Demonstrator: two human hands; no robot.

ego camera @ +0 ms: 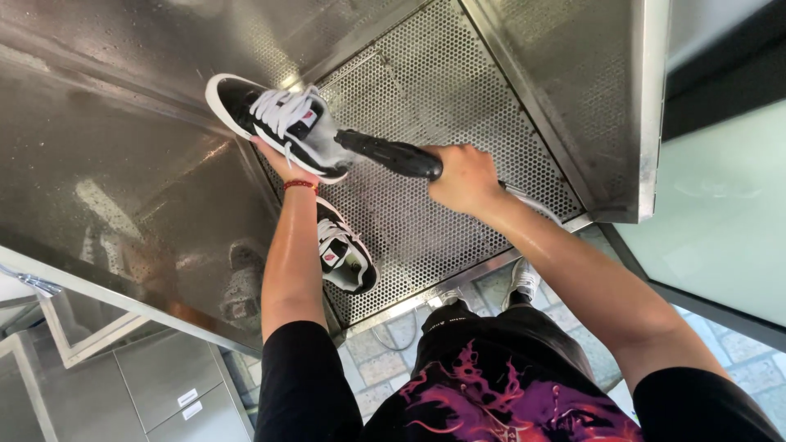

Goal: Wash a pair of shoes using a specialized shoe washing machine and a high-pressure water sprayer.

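My left hand point(282, 166) holds a black and white sneaker point(274, 124) with white laces up from underneath, over a perforated metal floor point(442, 90). A red bracelet sits on that wrist. My right hand point(463, 176) grips a black spray gun point(391, 154) whose nozzle points at the heel end of the held sneaker, close to it. A second matching sneaker point(344, 250) lies on the perforated floor below my left forearm.
Wet stainless steel walls point(123, 164) enclose the wash bay on the left and right point(589, 82). A steel edge point(458, 274) borders the bay near my legs. Grey paving tiles point(385, 360), grey cabinet drawers point(164, 385) and a pale green panel point(729, 213) lie outside.
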